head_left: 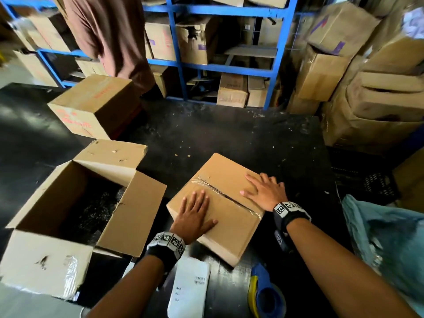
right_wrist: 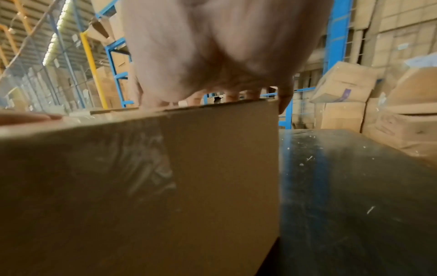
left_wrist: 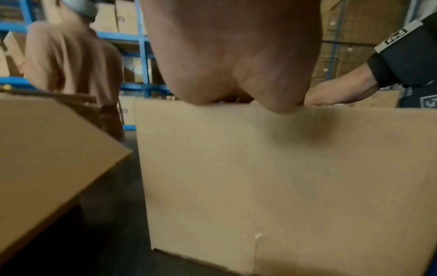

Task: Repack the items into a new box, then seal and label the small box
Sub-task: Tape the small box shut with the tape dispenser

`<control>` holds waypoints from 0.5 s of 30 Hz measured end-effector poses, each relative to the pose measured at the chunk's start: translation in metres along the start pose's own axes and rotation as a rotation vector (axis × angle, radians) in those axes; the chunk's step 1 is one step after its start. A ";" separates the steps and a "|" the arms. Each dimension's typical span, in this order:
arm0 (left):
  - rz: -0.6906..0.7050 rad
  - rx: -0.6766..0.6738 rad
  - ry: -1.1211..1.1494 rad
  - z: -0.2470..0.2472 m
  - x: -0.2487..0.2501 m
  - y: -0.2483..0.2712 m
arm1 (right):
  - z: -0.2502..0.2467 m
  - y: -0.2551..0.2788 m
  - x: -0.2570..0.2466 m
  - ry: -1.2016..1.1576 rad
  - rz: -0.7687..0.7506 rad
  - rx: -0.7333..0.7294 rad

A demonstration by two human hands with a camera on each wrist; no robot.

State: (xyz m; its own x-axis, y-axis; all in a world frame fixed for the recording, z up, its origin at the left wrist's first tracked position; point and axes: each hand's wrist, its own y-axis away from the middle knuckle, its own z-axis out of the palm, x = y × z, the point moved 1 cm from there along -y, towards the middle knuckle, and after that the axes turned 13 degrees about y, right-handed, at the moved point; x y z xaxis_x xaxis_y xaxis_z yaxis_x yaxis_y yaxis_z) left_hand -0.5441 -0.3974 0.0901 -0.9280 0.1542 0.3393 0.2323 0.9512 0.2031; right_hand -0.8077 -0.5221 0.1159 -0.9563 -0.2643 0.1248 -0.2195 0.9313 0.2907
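A small brown cardboard box (head_left: pixel 229 173) lies on the black table (head_left: pixel 229 134), its flaps closed and clear tape (head_left: pixel 206 182) along the seam. My left hand (head_left: pixel 195 212) presses flat on the near-left flap, fingers straight. My right hand (head_left: pixel 263 191) lies flat on the right flap, fingers spread. In the left wrist view the palm (left_wrist: pixel 236 56) rests on the box's top edge above its side (left_wrist: pixel 283 177). The right wrist view shows the palm (right_wrist: pixel 212 46) on the box (right_wrist: pixel 141 186). A white label sheet (head_left: pixel 190 288) and a blue tape dispenser (head_left: pixel 266 294) lie near me.
A large open box (head_left: pixel 68 214) stands at the left, dark wrap inside. Another closed box (head_left: pixel 91 106) sits at the far left. A person in brown (head_left: pixel 110 37) stands by blue shelving (head_left: pixel 229 65). Stacked cartons (head_left: pixel 367 88) fill the right, a blue bag (head_left: pixel 385 237) beside my arm.
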 end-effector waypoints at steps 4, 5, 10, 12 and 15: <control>0.056 -0.085 0.081 -0.005 0.011 0.001 | 0.002 0.012 -0.014 -0.088 0.189 -0.030; 0.088 -0.090 0.078 -0.003 0.020 0.006 | 0.002 0.015 -0.018 -0.113 0.237 -0.039; 0.147 -0.060 -0.048 0.018 0.022 0.022 | 0.002 0.031 -0.041 -0.197 0.412 -0.074; 0.156 -0.051 -0.097 0.019 0.005 0.023 | 0.006 0.042 -0.050 -0.198 0.469 -0.082; 0.181 -0.075 -0.079 0.014 -0.018 0.023 | 0.014 0.060 -0.063 -0.214 0.549 -0.071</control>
State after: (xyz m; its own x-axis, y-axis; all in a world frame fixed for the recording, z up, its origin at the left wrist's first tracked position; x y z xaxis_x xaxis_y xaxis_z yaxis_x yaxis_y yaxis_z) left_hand -0.5261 -0.3750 0.0758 -0.8883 0.3443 0.3039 0.4159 0.8839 0.2141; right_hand -0.7629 -0.4458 0.1122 -0.9456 0.3148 0.0825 0.3248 0.8966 0.3012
